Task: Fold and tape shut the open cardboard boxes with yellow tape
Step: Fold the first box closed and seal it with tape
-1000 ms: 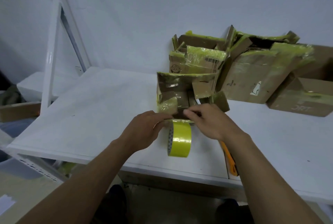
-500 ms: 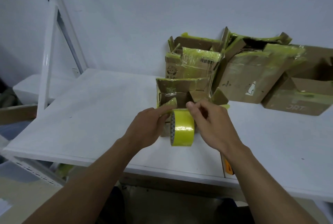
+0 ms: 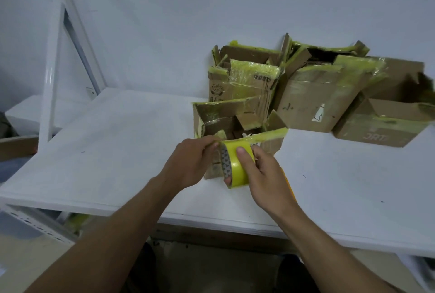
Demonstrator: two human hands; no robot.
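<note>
- A person's left hand and right hand meet over the near middle of a white desk.
- The right hand grips a tape roll, held on edge. The thumb lies on its yellow face and the fingers curl behind it.
- The left hand, at 9 o'clock from the roll, pinches the tape end at the roll's top.
- An open box sits at 12 o'clock from the roll, touching it. Its flaps stand up or sag inward and are not yet folded shut.
- Risk: taping now would likely leave a gap, because the flaps are not closed.
- Risk: the freed strip could fold onto itself or stick to the fingers.
- Risk: the box looks light and crumpled, so a hard pull on the tape may drag or tip it.
- Risk: old wrinkled tape on the flaps may stop a new strip from bonding.
- Risk: a yellow-orange object lies mostly hidden under the right wrist. What it is cannot be told, and the wrist could knock it.
- Writing: a small barcode sticker at 1 o'clock from the roll is too small to read.
- Writing: the logo box behind the open box bears a round cartoon face and unreadable Chinese characters.
- Writing: the big box at 2 o'clock has scribbles and a torn white sticker.
- Writing: the low box at 3 o'clock shows pale letters that seem to read "JRT".
</note>
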